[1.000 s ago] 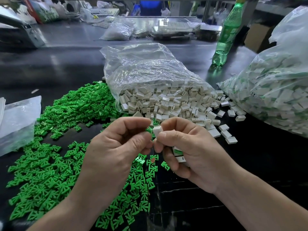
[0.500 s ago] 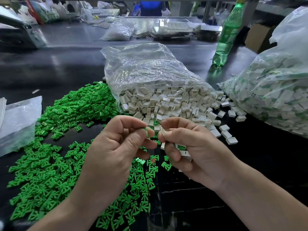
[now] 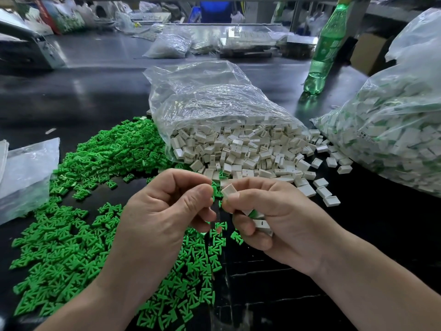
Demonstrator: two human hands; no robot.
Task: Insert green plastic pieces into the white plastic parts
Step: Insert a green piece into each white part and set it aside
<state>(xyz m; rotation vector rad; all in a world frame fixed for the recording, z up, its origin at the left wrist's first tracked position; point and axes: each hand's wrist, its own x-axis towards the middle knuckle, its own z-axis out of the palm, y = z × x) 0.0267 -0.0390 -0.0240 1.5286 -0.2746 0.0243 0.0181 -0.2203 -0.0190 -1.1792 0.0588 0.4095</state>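
My left hand pinches a small green plastic piece between thumb and forefinger. My right hand holds a white plastic part at its fingertips, with its open side turned toward the green piece and a small gap between the two. Several more white parts, some showing green, sit curled in my right palm. A wide heap of loose green pieces covers the dark table to the left and below my hands. White parts spill from an open clear bag just beyond my hands.
A big clear bag of white-and-green parts lies at the right. A green bottle stands behind it. A flat plastic bag lies at the left edge. More bags and boxes crowd the far side of the table.
My hands came apart a little. The white part at my right fingertips has turned its open side toward the left hand, and the green piece now shows at the left fingertips.
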